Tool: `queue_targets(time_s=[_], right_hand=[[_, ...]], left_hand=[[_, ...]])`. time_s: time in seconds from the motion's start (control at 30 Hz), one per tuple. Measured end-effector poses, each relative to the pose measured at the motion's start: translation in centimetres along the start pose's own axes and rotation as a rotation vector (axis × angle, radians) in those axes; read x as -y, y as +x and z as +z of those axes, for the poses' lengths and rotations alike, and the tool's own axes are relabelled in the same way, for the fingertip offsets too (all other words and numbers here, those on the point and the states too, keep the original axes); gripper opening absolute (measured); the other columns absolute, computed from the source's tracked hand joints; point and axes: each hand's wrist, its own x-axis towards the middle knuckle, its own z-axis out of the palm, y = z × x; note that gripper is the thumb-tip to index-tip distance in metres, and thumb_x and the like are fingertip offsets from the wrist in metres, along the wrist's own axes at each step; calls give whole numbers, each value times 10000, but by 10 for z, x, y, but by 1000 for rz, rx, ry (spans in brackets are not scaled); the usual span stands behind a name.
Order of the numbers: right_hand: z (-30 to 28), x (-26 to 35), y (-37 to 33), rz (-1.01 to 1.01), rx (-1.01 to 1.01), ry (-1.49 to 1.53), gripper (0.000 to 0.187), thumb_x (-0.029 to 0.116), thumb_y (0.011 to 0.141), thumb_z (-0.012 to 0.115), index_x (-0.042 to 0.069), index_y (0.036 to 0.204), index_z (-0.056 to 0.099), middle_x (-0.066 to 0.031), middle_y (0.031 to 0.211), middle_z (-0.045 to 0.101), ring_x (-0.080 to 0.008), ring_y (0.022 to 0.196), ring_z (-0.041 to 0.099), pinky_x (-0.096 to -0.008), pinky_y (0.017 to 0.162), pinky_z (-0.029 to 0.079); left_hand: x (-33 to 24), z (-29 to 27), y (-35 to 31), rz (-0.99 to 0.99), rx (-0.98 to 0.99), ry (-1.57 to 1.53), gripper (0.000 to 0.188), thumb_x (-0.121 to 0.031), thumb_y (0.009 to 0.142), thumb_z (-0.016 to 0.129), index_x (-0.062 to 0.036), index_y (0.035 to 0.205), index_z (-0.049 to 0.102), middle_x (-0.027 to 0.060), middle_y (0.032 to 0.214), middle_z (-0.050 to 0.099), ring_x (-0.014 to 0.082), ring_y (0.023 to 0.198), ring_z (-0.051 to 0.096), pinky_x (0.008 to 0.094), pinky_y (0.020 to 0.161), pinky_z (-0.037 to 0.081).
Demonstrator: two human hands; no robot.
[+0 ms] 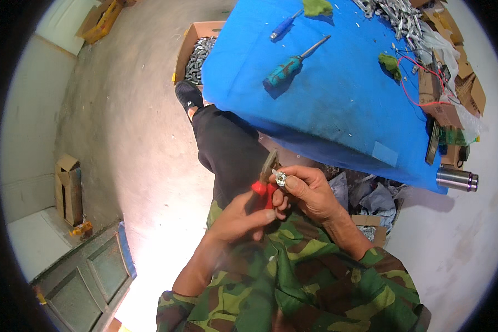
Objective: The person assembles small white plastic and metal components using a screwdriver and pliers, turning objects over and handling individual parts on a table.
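My left hand [239,217] is wrapped round a pair of pliers [269,166] with red handles, the jaws pointing up and away from me. Between thumb and fingers, my right hand [314,196] pinches a small shiny metal part [281,179]. That part sits right beside the plier jaws; I cannot tell whether they grip it. Both hands are close together above my lap, just short of the near edge of the blue-covered table [232,83].
On the table lie a teal-handled screwdriver [284,72], a blue screwdriver [283,27], green cloths [317,7] and a heap of metal parts [393,19]. A metal cylinder [457,179] stands at the right corner. A carton of small metal pieces [200,60] is on the floor.
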Motion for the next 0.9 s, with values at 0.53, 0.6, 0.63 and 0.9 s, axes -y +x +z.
queue_targets(time_s=[0.53,0.6,0.63,0.9], right_hand=[[42,3,17,-73,-232,-305,344,220,1091,629,-10,1342,679,-3,828,657,-66,720,606,-242,669,531],[46,5,18,-76,-236,-338,335,203,1084,639,-12,1337,682,-3,826,660,-65,709,603,-239,663,528],[50,8,18,-74,-238,-354,330,193,1080,644,-14,1334,684,-3,823,660,-64,704,602,-237,660,526],[55,7,18,-133,-178,-412,305,134,1062,656,-56,1297,683,-15,940,616,-58,722,589,-227,628,500]], left_hand=[[10,7,-44,312,-607,841,651,-79,957,640,13,1564,423,286,1431,597,404,1334,596,438,1135,453],[11,7,-47,333,-648,906,672,-57,947,653,22,1568,409,298,1468,562,427,1361,570,449,1157,437],[11,7,-48,343,-669,939,683,-45,942,659,27,1570,403,304,1487,544,439,1374,557,454,1169,430],[7,9,-50,370,-699,1067,691,17,901,682,32,1542,427,303,1416,575,459,1317,583,470,1139,456]])
